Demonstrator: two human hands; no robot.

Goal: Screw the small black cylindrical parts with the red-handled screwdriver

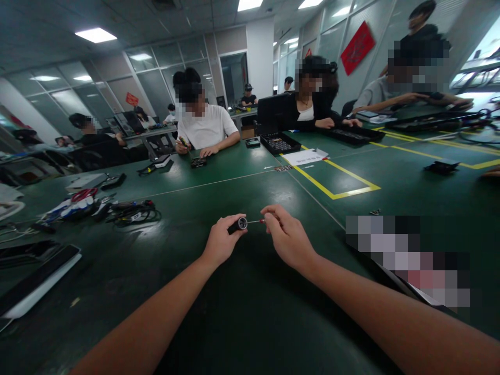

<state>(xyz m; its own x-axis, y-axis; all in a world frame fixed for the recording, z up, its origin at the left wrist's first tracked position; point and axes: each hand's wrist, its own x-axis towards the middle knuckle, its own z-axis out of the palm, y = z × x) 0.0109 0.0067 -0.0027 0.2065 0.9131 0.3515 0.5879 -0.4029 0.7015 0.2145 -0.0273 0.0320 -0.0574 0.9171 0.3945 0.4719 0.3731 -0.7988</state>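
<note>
My left hand is closed around a short black cylinder whose round, silvery end faces right and toward me. Opposite it, my right hand pinches a screwdriver by its reddish handle, most of which the fingers hide. The thin metal shaft points left, its tip at or very near the cylinder's end; whether it touches I cannot tell. Both hands are above the green tabletop, near the middle of the view.
Bundled black cables and tangled wires lie left, beside a black-and-white flat device. Yellow tape marks the table ahead, near a white paper and a black tray. Across the table a person in a white shirt handles a small device.
</note>
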